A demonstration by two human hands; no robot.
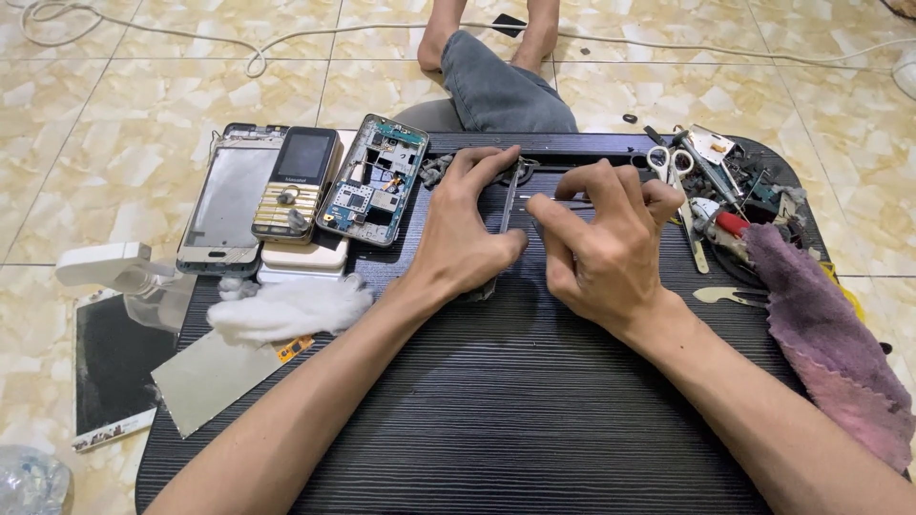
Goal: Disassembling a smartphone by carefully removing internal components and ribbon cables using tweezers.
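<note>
My left hand (468, 229) arches over a thin dark phone part (509, 202) that stands on edge on the black ribbed tabletop (515, 401), pinching it between thumb and fingers. My right hand (596, 243) sits just right of it, fingers curled around a thin metal tool (553, 201) whose tip points left at the part. Both hands nearly touch in the middle of the table. My palms hide the lower end of the part.
At the left lie an opened phone with its circuit board bare (374, 181), a gold keypad phone (298, 183), a phone frame (232, 200), white cotton (286, 310) and a metal sheet (215, 381). Scissors (668, 162), tools and a purple cloth (825, 334) crowd the right.
</note>
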